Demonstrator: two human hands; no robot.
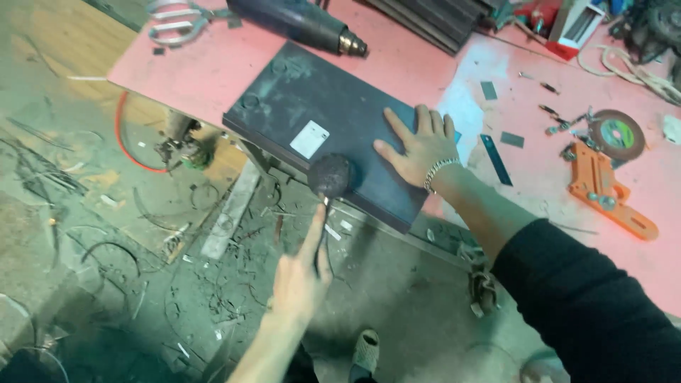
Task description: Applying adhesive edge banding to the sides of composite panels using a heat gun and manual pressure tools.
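Note:
A dark grey rectangular slab (pixel 319 106) with a white sticker lies on the pink table (pixel 206 64), its near corner hanging over the table's edge. My right hand (pixel 420 147) rests flat on the slab's right end, fingers spread; it wears a metal bracelet, with a black sleeve behind. My left hand (pixel 301 273) reaches up from below over the floor and grips the thin handle of a tool with a round dark head (pixel 331 175). That head touches the slab's near edge.
A dark heat-gun-like tool (pixel 305 21) lies behind the slab. To the right on the table are an orange jig (pixel 611 195), a cutting disc (pixel 617 135), a blue strip (pixel 495 159) and small metal pieces. Wire scraps litter the floor (pixel 106 234). My shoe (pixel 365 351) is below.

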